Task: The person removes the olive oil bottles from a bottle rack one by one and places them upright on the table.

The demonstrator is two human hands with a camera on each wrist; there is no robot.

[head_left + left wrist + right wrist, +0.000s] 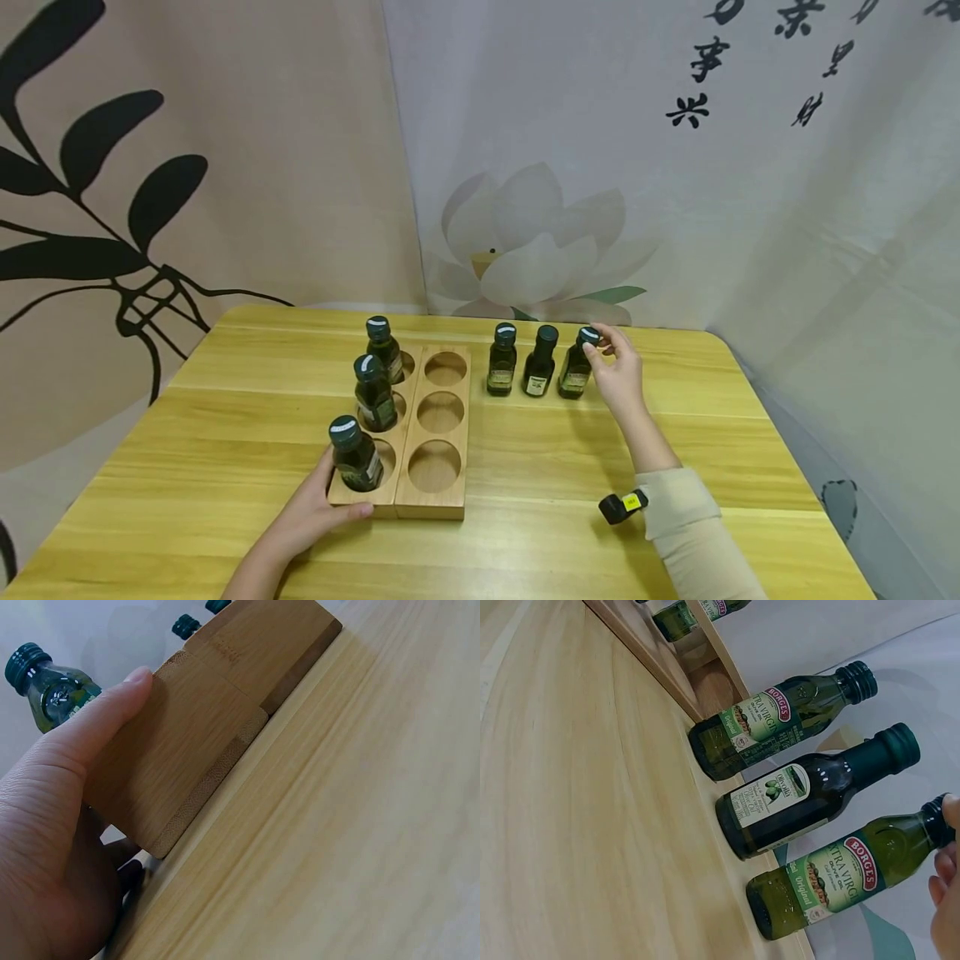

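Observation:
My right hand [618, 367] pinches the dark cap of an olive oil bottle [832, 877], the rightmost of a row of three; it stands upright. Beside it are a darker olive oil bottle with a long neck [538, 362] and another green-labelled olive oil bottle [502, 362]. With its thumb along the front face and fingers round the left side, my left hand [315, 508] grips the near left corner of a wooden bottle holder [431, 505]. In the holder's left column sit three olive oil bottles, near [357, 458], middle [375, 396] and far [384, 346].
The holder's right column shows three round hollows [435, 467] with nothing in them. All stands on a yellow wooden table [540, 533]. A printed cloth [322, 167] hangs behind the table's far edge. A black wrist camera [621, 507] sits on my right wrist.

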